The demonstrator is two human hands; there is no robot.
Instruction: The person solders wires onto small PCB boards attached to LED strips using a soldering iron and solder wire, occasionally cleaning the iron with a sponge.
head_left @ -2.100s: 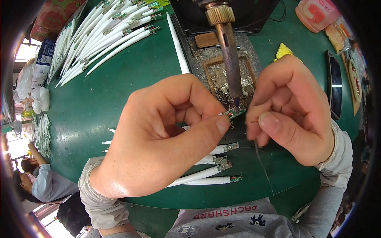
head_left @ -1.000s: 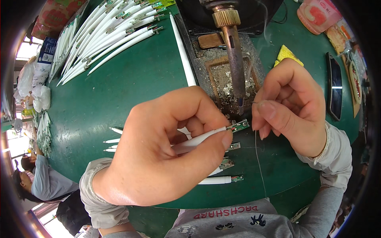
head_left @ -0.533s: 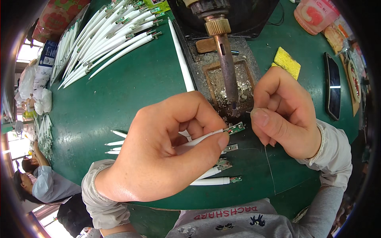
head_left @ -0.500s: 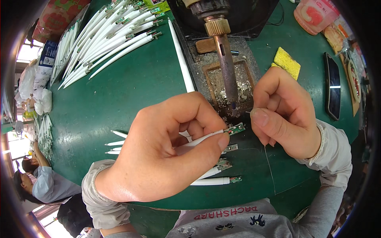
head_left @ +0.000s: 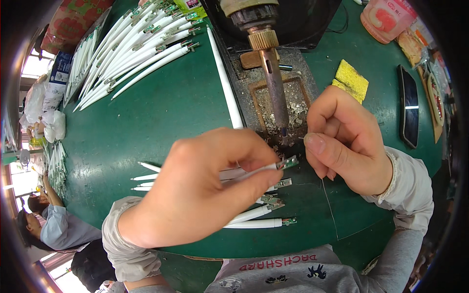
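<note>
A white stylus pen body with a small green circuit board [head_left: 288,162] at its end is pinched between the thumb and fingers of my left hand [head_left: 195,180]. The board end points right, just below the tip of a soldering iron [head_left: 276,90] and apart from it. My right hand [head_left: 349,139] is closed in a pinch on thin solder wire [head_left: 330,207], whose short end pokes out near the iron's tip while the rest trails down over the table. Under and beside my left hand lie several more white pens [head_left: 256,223] with boards at their right ends.
Beneath the iron sits a metal tray [head_left: 251,88] with solder scraps. A big pile of white pens [head_left: 141,49] lies at the far left. To the right are a yellow sponge [head_left: 352,80], a phone [head_left: 409,106] and a pink cup [head_left: 387,19]. Another person [head_left: 63,227] sits at left.
My left hand has tipped a little and drawn the pen's board end slightly lower, away from the iron's tip. My right hand keeps its pinch on the solder wire, nearly unmoved.
</note>
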